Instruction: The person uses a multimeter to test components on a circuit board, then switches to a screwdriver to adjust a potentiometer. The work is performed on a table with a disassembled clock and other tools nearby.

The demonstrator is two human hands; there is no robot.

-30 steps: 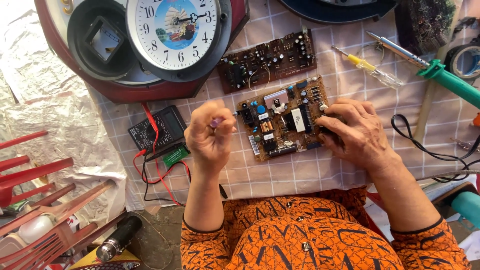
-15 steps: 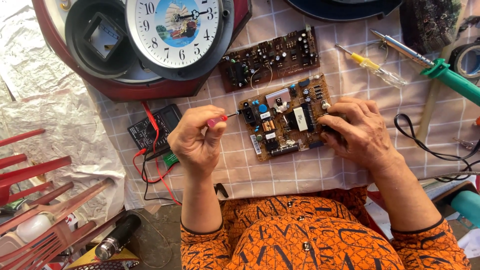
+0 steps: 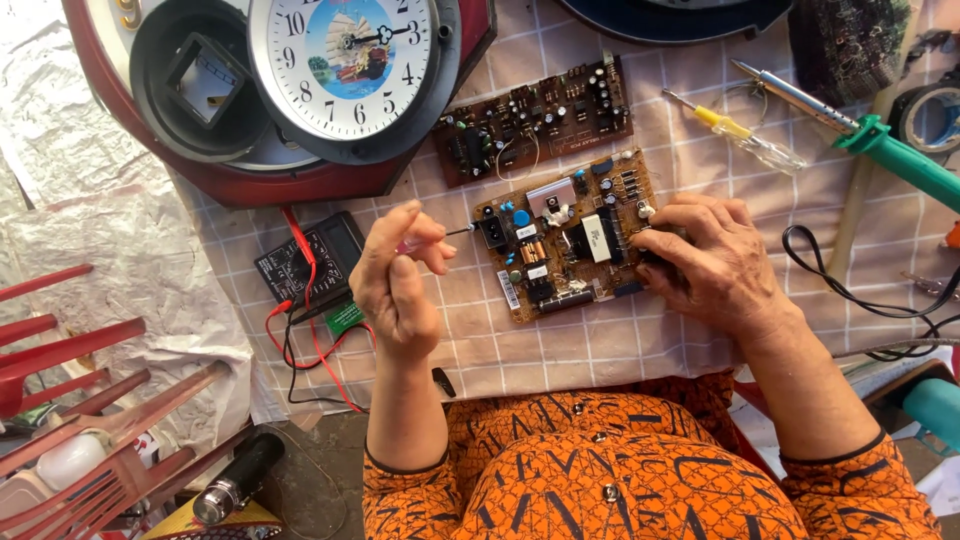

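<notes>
Head view: two circuit boards (image 3: pixel 565 235), one clock (image 3: pixel 345 65).

- Left hand (image 3: pixel 400 275) pinches a thin red-handled probe (image 3: pixel 440 238); metal tip points right, at the left edge of the tan circuit board (image 3: pixel 560 240).
- Right hand (image 3: pixel 705 260) rests on that board's right end, fingers curled over components.
- Second, darker circuit board (image 3: pixel 535 120) lies just beyond.
- Black multimeter (image 3: pixel 310 262) with red leads sits left of left hand.
- Wall clock (image 3: pixel 345 60) far left; green-handled soldering iron (image 3: pixel 860 135) far right.
</notes>
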